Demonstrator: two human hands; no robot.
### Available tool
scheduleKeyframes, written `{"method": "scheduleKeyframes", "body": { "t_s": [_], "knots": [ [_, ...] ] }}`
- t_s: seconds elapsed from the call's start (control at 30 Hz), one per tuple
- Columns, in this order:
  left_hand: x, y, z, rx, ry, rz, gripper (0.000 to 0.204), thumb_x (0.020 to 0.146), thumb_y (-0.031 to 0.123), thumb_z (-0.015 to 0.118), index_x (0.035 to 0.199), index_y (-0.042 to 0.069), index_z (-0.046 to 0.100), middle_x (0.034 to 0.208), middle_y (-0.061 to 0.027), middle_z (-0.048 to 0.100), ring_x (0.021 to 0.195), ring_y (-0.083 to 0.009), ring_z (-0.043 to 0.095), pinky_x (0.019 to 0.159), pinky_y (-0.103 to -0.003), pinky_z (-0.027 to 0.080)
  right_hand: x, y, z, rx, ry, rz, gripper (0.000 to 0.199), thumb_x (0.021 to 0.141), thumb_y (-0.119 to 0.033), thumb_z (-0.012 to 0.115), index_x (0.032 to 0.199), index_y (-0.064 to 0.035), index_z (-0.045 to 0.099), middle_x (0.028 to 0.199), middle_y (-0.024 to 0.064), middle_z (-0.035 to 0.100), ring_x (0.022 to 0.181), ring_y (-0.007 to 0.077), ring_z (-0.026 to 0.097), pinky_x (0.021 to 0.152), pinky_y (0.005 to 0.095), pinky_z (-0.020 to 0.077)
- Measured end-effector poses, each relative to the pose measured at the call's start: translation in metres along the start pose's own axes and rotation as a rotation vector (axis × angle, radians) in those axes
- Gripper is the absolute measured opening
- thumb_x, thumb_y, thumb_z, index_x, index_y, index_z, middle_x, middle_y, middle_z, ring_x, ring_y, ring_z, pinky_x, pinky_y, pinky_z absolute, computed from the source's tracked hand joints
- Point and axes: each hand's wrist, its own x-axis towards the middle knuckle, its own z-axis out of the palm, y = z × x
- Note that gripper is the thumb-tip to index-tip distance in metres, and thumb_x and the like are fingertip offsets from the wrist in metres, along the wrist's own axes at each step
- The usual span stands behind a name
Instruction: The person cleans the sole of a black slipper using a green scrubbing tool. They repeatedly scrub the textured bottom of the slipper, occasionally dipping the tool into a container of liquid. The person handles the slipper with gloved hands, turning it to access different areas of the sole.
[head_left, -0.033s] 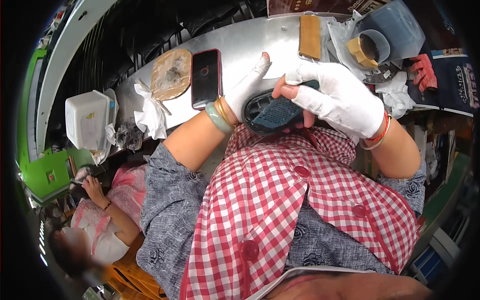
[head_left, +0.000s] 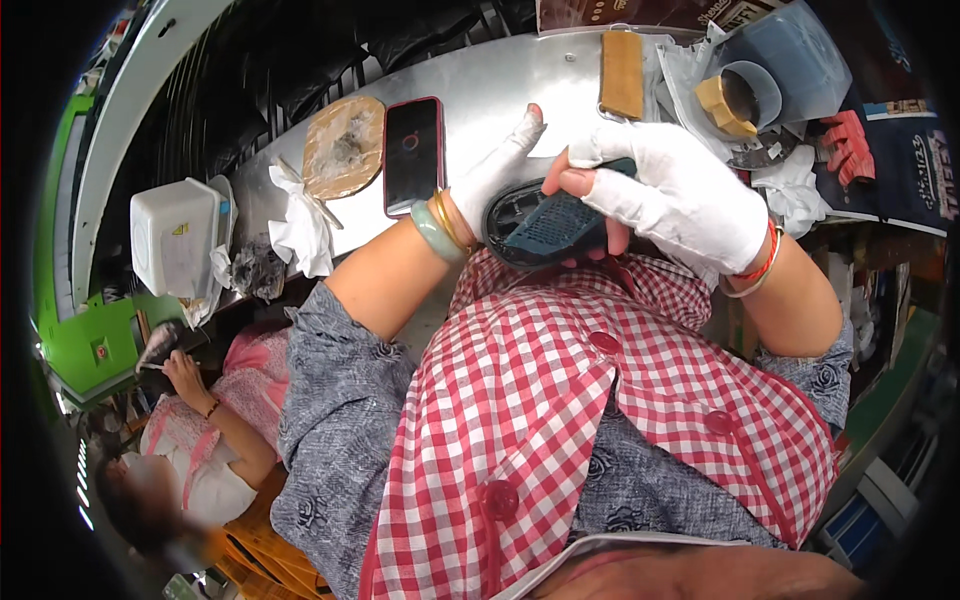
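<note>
Between my two hands, just in front of my apron, is a dark oval piece that looks like a shoe sole (head_left: 545, 225), with a glossy black end and a teal textured panel. My left hand (head_left: 492, 168), in a white fingerless glove, supports its far left side; the thumb points up and away, while the other fingers are hidden beneath. My right hand (head_left: 665, 195), gloved likewise, curls over its right end. Right thumb and forefinger come together above the panel, and other fingertips show at the lower edge. Whether anything small is pinched there cannot be made out.
A phone (head_left: 413, 155) and a stained round board (head_left: 344, 148) lie on the metal table (head_left: 490, 85). Crumpled tissue (head_left: 300, 225) and a white tub (head_left: 175, 238) stand left. A tan block (head_left: 622, 75) and plastic container (head_left: 785, 60) are right. A co-worker (head_left: 215, 440) sits lower left.
My hands and the dark piece stay almost exactly in place. At the lower left, the co-worker's hand and the dark item by it have shifted slightly.
</note>
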Motion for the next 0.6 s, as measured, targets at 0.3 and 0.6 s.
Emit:
{"method": "scheduleKeyframes", "body": {
  "t_s": [0.3,0.6],
  "knots": [
    [-0.003,0.016,-0.003,0.232,0.057,-0.021,0.077,0.087,0.067,0.034,0.129,0.004,0.044,0.113,-0.0157,0.058,0.092,-0.0213,0.062,0.075,-0.027,0.052,0.012,-0.004,0.006,-0.014,-0.045,0.036,0.021,0.091,-0.020,0.055,0.095,-0.0014,0.063,0.086,0.0041,0.059,0.050,0.0072,0.054,0.055,0.0203,0.0428],
    [-0.008,0.022,-0.017,0.088,-0.207,-0.237,0.096,0.075,0.077,0.041,0.139,0.005,0.031,0.137,-0.0207,0.038,0.123,-0.0279,0.042,0.096,-0.035,0.042,-0.005,0.025,-0.017,0.131,-0.046,0.063,0.021,0.088,-0.017,0.058,0.095,0.0015,0.064,0.085,0.0041,0.062,0.060,0.0086,0.056,0.061,0.0217,0.0437]
  ]
}}
